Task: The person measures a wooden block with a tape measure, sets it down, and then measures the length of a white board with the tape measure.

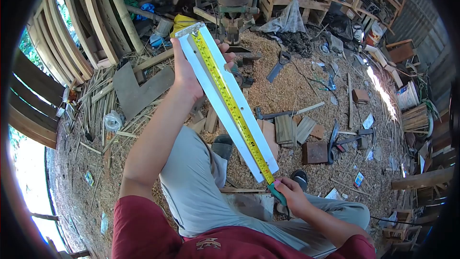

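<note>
Sawdust and offcuts are covering the workshop floor [306, 86] below me, with slats leaning at the left and a machine [235, 0] standing ahead. I am holding a white strip [225, 96] slantwise above my knees: my left hand [189, 69] is clamped around its far end, fingers curling over the edge. My right hand [293, 196] is closed on a green tape measure case [278, 194] at the near end, and the yellow tape [230, 100] is lying along the strip's full length. I judge the measuring is well under way, the tape being hooked and stretched; reading and marking seem left. The figures on the tape are blurring, the hook at the top is hard to make out, and my fingers are hiding most of the case.
</note>
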`<state>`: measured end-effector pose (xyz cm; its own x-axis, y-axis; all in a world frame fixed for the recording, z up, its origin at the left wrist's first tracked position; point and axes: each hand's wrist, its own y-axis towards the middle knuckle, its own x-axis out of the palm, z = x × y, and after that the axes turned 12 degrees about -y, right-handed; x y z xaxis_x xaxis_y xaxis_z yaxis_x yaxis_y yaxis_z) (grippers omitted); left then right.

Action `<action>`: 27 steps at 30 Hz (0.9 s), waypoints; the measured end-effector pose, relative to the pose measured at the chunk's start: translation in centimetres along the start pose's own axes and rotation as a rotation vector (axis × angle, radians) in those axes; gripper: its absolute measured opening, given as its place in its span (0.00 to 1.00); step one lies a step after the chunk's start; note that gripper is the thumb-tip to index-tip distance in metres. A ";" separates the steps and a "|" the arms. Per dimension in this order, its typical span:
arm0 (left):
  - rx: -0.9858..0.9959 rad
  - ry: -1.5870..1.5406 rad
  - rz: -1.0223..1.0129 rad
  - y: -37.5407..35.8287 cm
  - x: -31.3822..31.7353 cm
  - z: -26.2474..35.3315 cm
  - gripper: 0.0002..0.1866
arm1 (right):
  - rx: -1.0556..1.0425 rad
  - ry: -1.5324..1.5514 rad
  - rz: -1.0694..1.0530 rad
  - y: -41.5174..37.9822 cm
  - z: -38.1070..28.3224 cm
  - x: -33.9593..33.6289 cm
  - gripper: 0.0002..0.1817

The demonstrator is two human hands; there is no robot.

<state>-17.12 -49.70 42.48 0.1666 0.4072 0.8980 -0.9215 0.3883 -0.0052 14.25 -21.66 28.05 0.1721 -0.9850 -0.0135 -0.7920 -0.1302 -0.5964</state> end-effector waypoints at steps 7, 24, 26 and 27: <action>0.020 0.034 0.075 -0.3 0.7 -0.4 0.58 | -0.010 -0.029 0.019 0.4 0.6 0.0 0.15; -0.005 0.025 0.014 -0.1 0.6 -0.5 0.58 | -0.003 -0.056 0.045 0.2 0.3 0.1 0.15; -0.010 0.018 0.035 -0.3 0.9 -0.5 0.58 | -0.008 -0.054 0.048 0.2 0.4 0.1 0.15; -0.013 0.014 0.047 -0.5 1.1 -0.5 0.58 | -0.021 -0.043 0.046 0.3 0.6 0.1 0.15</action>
<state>-16.32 -49.00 43.27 0.1283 0.4370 0.8903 -0.9237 0.3794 -0.0531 14.39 -21.77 27.34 0.1602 -0.9842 -0.0756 -0.8115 -0.0877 -0.5777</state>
